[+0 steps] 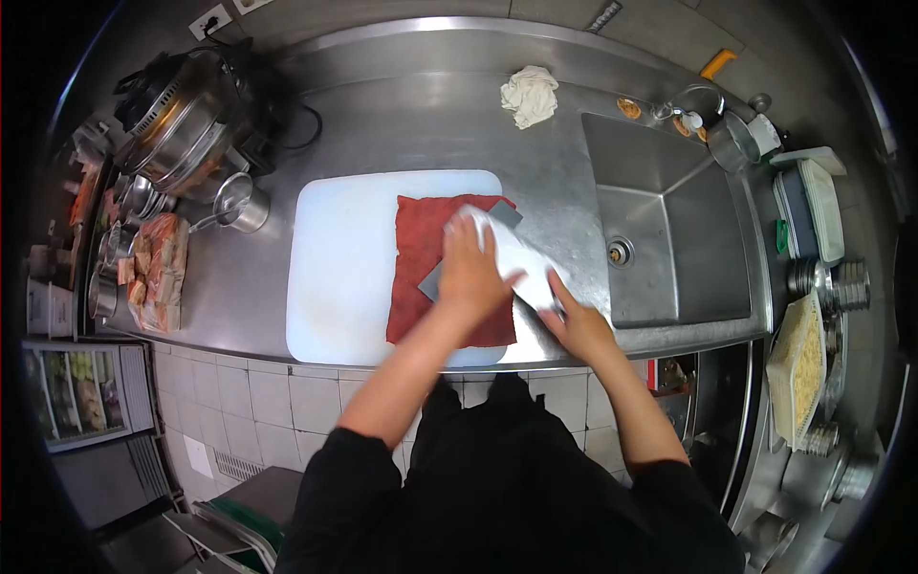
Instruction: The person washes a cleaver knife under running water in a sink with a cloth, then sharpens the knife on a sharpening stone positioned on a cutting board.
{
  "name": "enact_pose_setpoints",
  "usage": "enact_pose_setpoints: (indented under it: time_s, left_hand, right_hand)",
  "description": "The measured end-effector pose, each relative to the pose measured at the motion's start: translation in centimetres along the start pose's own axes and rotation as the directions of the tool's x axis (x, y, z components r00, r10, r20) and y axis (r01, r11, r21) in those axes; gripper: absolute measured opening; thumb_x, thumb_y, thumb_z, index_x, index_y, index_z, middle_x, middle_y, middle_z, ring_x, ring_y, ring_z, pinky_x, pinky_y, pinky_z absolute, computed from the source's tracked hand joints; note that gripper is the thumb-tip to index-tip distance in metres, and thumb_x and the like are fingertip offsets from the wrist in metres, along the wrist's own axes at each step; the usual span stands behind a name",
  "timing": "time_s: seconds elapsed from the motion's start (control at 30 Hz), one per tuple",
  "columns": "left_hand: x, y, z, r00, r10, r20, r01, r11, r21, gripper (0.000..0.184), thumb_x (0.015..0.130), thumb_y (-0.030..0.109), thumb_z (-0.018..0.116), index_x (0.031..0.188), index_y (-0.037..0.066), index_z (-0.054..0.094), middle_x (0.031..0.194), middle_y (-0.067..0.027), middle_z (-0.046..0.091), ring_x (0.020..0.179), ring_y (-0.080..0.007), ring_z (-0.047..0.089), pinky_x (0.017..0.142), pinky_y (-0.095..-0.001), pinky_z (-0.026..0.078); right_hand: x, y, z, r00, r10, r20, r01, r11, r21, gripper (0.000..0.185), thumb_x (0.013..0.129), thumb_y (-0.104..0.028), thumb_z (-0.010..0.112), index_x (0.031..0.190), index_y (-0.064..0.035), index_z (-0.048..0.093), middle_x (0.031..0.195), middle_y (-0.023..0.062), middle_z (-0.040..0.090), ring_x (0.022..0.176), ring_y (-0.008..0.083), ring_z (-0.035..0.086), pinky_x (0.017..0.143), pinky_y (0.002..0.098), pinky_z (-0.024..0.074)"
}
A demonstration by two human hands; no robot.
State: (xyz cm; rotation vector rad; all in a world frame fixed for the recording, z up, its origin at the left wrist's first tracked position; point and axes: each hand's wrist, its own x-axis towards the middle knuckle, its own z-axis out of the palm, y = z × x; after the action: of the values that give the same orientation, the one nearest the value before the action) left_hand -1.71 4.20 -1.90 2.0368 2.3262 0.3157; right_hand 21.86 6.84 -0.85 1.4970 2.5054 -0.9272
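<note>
Presses on a broad, bright knife (pixel 521 260) with the outstretched fingers of the left hand (pixel 470 273); grips its near end in the right hand (pixel 585 331), right of the cutting board (pixel 344 263). Holds the blade slantwise across a grey block (pixel 506 213), laid on a red cloth (pixel 415 239) over the board's right part. Cannot tell, through blur, whether touching block. Shows a crumpled rag (pixel 529 96) beyond the board, a sink (pixel 669 230) to its right, and a pot (pixel 246 205) near its far left corner.
</note>
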Motion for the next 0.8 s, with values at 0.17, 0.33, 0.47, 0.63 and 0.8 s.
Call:
enact_pose_setpoints:
  time_s: [0.17,0.33,0.47,0.63,0.8]
  left_hand:
    - [0.2,0.0,-0.7,0.999,-0.016,0.049,0.019,0.997,-0.071,0.098,0.088,0.064,0.062,0.149,-0.009,0.040,0.155,-0.0371,0.031,0.148,-0.0496,0.025,0.123,-0.0527,0.017]
    - [6.1,-6.9,-1.1,0.994,-0.095,0.045,0.099,0.992,-0.083,0.098,0.088,0.064,0.064,0.148,-0.009,0.040,0.156,-0.0360,0.031,0.148,-0.0493,0.024,0.123,-0.0506,0.021]
    - [1.2,-1.6,-0.5,0.999,-0.025,-0.025,0.024,0.999,-0.033,0.101,0.086,0.066,0.064,0.147,-0.011,0.040,0.155,-0.0375,0.030,0.148,-0.0514,0.024,0.123,-0.0533,0.020]
    - [-0.8,0.3,-1.4,0.991,-0.023,0.132,0.031,0.998,-0.057,0.100,0.090,0.067,0.059,0.152,-0.007,0.036,0.160,-0.0347,0.025,0.151,-0.0483,0.019,0.124,-0.0546,0.013]
    - [5.4,-7.8,-1.3,0.992,-0.124,0.025,0.126,0.990,-0.069,0.095,0.087,0.062,0.065,0.146,-0.009,0.043,0.154,-0.0369,0.034,0.147,-0.0485,0.030,0.122,-0.0491,0.024]
  right_hand:
    - [0.4,-0.5,-0.6,1.000,-0.017,-0.005,0.017,1.000,0.017,0.078,0.095,-0.052,0.062,0.161,-0.0324,0.025,0.092,0.0205,0.074,0.084,0.0438,0.071,0.076,0.0497,0.0557]
    - [8.6,-6.2,-2.7,0.999,-0.053,0.000,0.053,0.998,-0.030,0.073,0.097,-0.054,0.054,0.160,-0.0295,0.027,0.105,0.0182,0.074,0.100,0.0407,0.069,0.087,0.0490,0.0538]
    - [2.4,-2.3,-1.3,1.000,-0.013,0.001,0.012,0.999,0.031,0.074,0.096,-0.052,0.060,0.160,-0.0350,0.027,0.097,0.0225,0.073,0.090,0.0451,0.070,0.081,0.0500,0.0548]
    - [-0.9,-0.2,-0.2,1.000,-0.016,0.012,0.016,0.999,0.048,0.077,0.095,-0.052,0.062,0.161,-0.0339,0.026,0.096,0.0222,0.074,0.089,0.0445,0.071,0.080,0.0486,0.0554]
    - [9.3,-6.5,-2.0,0.997,-0.063,0.034,0.063,0.998,0.002,0.071,0.097,-0.059,0.052,0.159,-0.0321,0.029,0.109,0.0207,0.072,0.102,0.0428,0.068,0.090,0.0491,0.0532]
